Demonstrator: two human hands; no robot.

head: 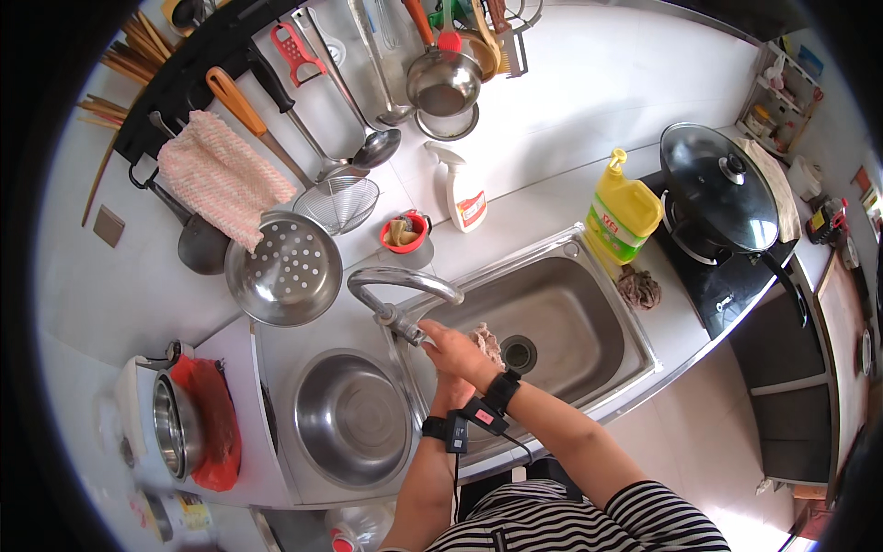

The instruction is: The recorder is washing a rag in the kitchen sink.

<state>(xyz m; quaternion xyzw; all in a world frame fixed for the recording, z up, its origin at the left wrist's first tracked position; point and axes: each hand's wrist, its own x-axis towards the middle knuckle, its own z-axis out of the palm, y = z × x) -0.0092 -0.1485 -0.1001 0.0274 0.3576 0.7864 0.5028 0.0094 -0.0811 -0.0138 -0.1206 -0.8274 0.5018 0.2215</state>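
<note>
My right hand (458, 353) reaches across to the chrome faucet (407, 279), its fingers on the lever at the faucet's base. Below it, partly covered by the right hand and wrist, is my left hand (454, 390). A crumpled pinkish cloth (488, 341) shows just beyond the hands, over the stainless-steel sink (566, 324). It appears to be in the left hand, whose fingers are hidden. No running water can be made out under the spout. The drain (518, 355) lies just right of the cloth.
Left of the sink stands a steel basin (353, 417). A steel colander (283, 269) leans on the wall behind. A spray bottle (465, 190), red cup (403, 233), yellow detergent jug (623, 210) and brown rag (639, 288) line the counter. A lidded wok (717, 193) sits on the stove.
</note>
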